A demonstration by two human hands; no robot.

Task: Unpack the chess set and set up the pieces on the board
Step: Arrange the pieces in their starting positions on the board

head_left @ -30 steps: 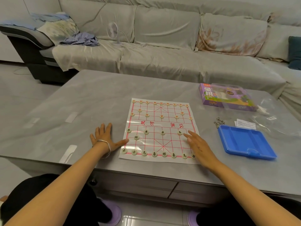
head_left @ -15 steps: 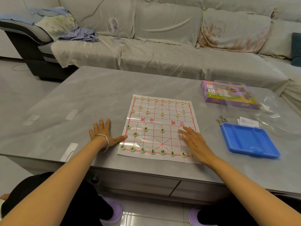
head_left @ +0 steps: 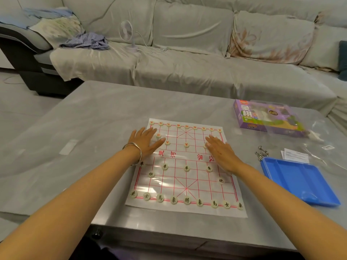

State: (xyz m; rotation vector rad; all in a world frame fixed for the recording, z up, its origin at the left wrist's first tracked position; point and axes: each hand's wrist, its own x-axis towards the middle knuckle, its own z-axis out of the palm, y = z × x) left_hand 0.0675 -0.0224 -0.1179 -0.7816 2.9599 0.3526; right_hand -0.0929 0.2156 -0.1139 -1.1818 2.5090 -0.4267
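The paper board (head_left: 180, 182) is lying flat on the grey table (head_left: 90, 132), near its front edge; the left hand (head_left: 145, 141) is resting palm-down over the board's far left side, fingers straight and close together, holding nothing; the right hand (head_left: 221, 152) is lying flat over the far right side, fingers straight too, gripping nothing; red-marked pieces (head_left: 186, 126) are sitting along the far rows, black-marked pieces (head_left: 187, 200) along the near rows; the blue tray (head_left: 293, 177) and purple box (head_left: 247, 115) are lying to the right, off the board.

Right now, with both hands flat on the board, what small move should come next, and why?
Probably lift both hands straight up: the left hand and right hand lie flat on the board among red pieces that sliding could knock.
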